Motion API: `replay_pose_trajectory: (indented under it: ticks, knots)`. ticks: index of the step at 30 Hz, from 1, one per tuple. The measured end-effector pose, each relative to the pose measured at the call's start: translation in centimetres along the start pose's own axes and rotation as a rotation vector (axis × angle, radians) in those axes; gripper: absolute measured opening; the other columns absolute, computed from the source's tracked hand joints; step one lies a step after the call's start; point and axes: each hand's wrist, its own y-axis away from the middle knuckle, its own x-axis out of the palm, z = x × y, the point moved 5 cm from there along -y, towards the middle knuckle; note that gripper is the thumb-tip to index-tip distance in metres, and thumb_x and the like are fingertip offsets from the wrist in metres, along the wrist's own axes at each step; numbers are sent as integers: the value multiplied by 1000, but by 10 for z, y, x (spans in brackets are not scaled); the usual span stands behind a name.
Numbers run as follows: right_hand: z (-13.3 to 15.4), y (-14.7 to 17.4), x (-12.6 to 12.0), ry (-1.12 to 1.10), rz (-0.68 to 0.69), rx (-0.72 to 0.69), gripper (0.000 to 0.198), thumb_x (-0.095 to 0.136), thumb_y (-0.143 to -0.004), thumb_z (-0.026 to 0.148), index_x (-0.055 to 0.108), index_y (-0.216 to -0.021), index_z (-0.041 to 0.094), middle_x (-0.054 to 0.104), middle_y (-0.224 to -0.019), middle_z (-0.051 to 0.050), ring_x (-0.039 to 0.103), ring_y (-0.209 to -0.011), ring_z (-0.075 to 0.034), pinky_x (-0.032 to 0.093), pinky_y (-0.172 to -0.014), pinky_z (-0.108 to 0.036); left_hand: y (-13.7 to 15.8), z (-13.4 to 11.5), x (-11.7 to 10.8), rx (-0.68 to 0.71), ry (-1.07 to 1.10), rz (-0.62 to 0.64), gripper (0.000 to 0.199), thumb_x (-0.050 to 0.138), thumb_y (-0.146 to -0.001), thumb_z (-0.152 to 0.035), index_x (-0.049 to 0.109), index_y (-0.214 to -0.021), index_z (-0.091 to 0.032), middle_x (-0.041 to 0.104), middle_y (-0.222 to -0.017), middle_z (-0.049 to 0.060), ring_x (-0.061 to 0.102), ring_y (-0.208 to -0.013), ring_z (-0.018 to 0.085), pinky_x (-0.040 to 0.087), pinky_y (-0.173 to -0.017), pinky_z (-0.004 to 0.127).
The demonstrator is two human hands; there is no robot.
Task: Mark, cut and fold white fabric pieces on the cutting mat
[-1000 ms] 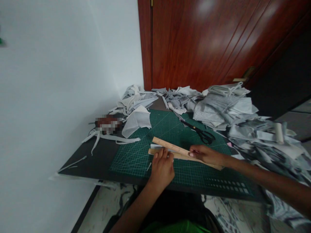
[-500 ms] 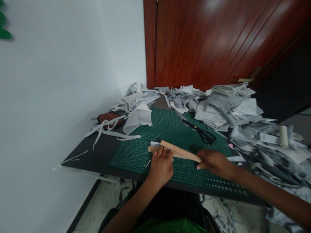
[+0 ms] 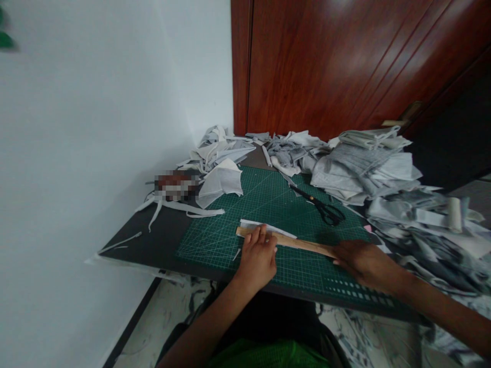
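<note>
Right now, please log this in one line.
left hand: on wooden ruler over fabric strip; right hand: at ruler's right end; scissors: on cutting mat

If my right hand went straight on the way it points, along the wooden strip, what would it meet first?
Probably your left hand, resting on the wooden strip, though depth is hard to judge.

Room to pass lay over the green mat's (image 3: 264, 199) far middle, between the pale fabric piece (image 3: 222, 185) and the black scissors (image 3: 317, 204). Piled fabric (image 3: 366, 171) blocked the far right; the wooden strip (image 3: 307, 246) and left hand (image 3: 258, 258) barred the near middle.
</note>
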Motion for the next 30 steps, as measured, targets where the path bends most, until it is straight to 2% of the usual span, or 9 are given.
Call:
replay_pose_trajectory:
  ticks: [2, 5, 7, 11, 16, 21, 26, 30]
  knots:
    - [4, -1, -2, 66, -17, -61, 25, 49, -100, 24, 68, -114, 18, 69, -80, -7, 64, -71, -22, 43, -65, -33, 0, 0, 0, -4, 0, -4, 21, 57, -93, -19, 62, -114, -18, 53, -148, 17, 46, -139, 34, 39, -111, 52]
    - [11, -5, 3, 197, -24, -107, 23, 50, -96, 13, 68, -110, 16, 69, -80, -7, 63, -67, -22, 42, -62, -33, 0, 0, 0, -5, 1, 3, 21, 57, -93, -19, 63, -113, -19, 53, -149, 17, 46, -140, 33, 38, -112, 52]
    - [16, -11, 9, 290, -11, -104, 22, 52, -94, 7, 67, -108, 14, 69, -82, -8, 64, -68, -23, 43, -60, -33, 0, 0, 0, -8, -2, 8, 18, 57, -94, -19, 63, -111, -19, 53, -149, 16, 45, -140, 33, 38, -113, 52]
    - [30, -29, 16, 393, 35, -65, 33, 54, -92, 2, 62, -124, 7, 73, -90, -13, 70, -74, -25, 47, -58, -32, 1, 0, 1, -18, -4, 0, 17, 57, -94, -19, 62, -110, -20, 51, -150, 15, 42, -143, 32, 38, -113, 51]
    - [40, -49, 10, 332, 119, 19, 34, 48, -98, 9, 61, -130, 5, 75, -98, -18, 74, -79, -27, 51, -58, -32, 4, 0, -1, -48, 1, -19, 20, 57, -93, -17, 61, -113, -19, 40, -159, 17, 41, -143, 35, 40, -110, 55]
    - [44, -60, 5, 231, 161, 71, 43, 47, -94, 5, 58, -136, 6, 76, -100, -18, 75, -81, -29, 54, -60, -35, 5, -1, -2, -22, 24, -25, 23, 57, -92, -16, 61, -114, -20, 44, -156, 12, 40, -143, 36, 38, -112, 58]
    - [50, -82, -1, 175, 164, 160, 33, 50, -93, 6, 67, -120, 14, 76, -92, -15, 75, -79, -25, 49, -58, -29, 6, 0, 0, -3, 44, -22, 27, 55, -93, -15, 61, -119, -21, 43, -157, 9, 37, -145, 34, 38, -114, 57]
    - [58, -105, -7, 136, 198, 163, 23, 51, -100, 18, 74, -102, 20, 77, -88, -11, 75, -75, -23, 40, -52, -27, 7, 0, 3, 4, 40, -16, 26, 56, -93, -17, 61, -118, -20, 42, -158, 8, 35, -147, 34, 37, -116, 57]
